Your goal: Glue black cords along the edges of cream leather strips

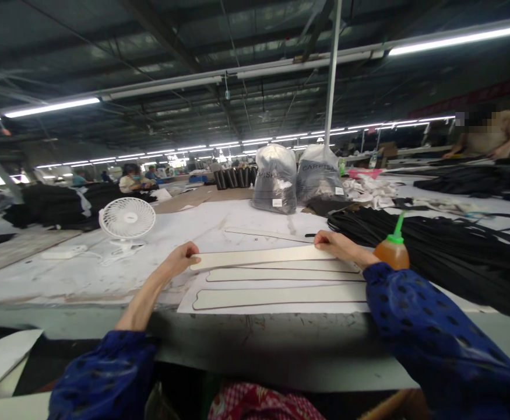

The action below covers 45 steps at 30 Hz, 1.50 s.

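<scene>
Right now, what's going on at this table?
A person has a long cream strip stretched out between both hands: the left hand pinches one end, the right hand grips near the other. More dark-edged strips lie flat nearer the person. A white fan stands off to the left; a bottle with a green nozzle is by the right forearm, next to long black strips.
</scene>
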Each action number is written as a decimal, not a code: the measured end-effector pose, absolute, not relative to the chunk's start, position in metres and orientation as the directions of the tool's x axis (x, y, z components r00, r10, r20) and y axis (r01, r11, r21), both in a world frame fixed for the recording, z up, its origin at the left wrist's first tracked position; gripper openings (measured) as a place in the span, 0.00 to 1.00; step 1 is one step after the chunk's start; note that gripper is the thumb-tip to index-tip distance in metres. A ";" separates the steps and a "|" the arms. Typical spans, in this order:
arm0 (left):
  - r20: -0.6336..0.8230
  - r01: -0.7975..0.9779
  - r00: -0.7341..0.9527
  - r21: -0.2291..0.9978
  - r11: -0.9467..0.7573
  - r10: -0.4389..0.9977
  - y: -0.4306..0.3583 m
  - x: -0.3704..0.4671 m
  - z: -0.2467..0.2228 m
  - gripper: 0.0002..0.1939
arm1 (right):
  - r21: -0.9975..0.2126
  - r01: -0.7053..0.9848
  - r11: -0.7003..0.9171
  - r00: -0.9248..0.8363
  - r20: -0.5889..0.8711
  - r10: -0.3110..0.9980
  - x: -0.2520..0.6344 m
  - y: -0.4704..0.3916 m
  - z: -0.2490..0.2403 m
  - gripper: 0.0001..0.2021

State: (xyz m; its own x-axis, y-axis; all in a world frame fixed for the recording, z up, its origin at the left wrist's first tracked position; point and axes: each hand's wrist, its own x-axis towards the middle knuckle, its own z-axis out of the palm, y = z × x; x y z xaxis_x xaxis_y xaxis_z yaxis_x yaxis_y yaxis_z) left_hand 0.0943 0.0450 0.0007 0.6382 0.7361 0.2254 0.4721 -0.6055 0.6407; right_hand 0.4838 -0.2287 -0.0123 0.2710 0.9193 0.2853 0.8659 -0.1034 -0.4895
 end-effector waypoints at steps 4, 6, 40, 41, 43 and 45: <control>0.304 0.416 0.580 0.687 -0.596 0.756 0.058 0.116 0.011 0.18 | -0.444 0.863 -0.242 0.422 0.370 0.827 0.488 -0.228 -0.010 0.09; 0.315 0.428 0.560 0.682 -0.593 0.767 0.064 0.133 0.006 0.17 | -0.420 0.851 -0.317 0.474 0.353 0.807 0.493 -0.227 -0.012 0.09; 0.331 0.451 0.770 0.322 -0.832 0.545 0.051 0.122 -0.048 0.22 | -0.458 0.843 -0.282 0.353 0.076 0.933 0.498 -0.270 -0.005 0.17; 0.333 0.452 0.767 0.326 -0.831 0.548 0.049 0.121 -0.048 0.22 | -0.446 0.846 -0.292 0.360 0.076 0.930 0.496 -0.269 -0.005 0.17; 0.340 0.450 0.758 0.345 -0.824 0.556 0.045 0.121 -0.047 0.21 | -0.419 0.852 -0.314 0.377 0.076 0.923 0.494 -0.268 -0.003 0.17; 0.344 0.449 0.748 0.368 -0.814 0.568 0.042 0.121 -0.047 0.21 | -0.404 0.852 -0.334 0.394 0.073 0.916 0.494 -0.268 -0.002 0.17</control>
State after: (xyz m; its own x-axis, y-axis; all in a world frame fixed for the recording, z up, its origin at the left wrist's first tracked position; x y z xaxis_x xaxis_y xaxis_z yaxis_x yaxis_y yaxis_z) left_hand 0.1209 0.0415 -0.0469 0.7480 0.5675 0.3442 0.4485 -0.8144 0.3682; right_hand 0.4935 -0.2677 -0.0016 0.3940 0.9162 0.0728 0.8516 -0.3340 -0.4041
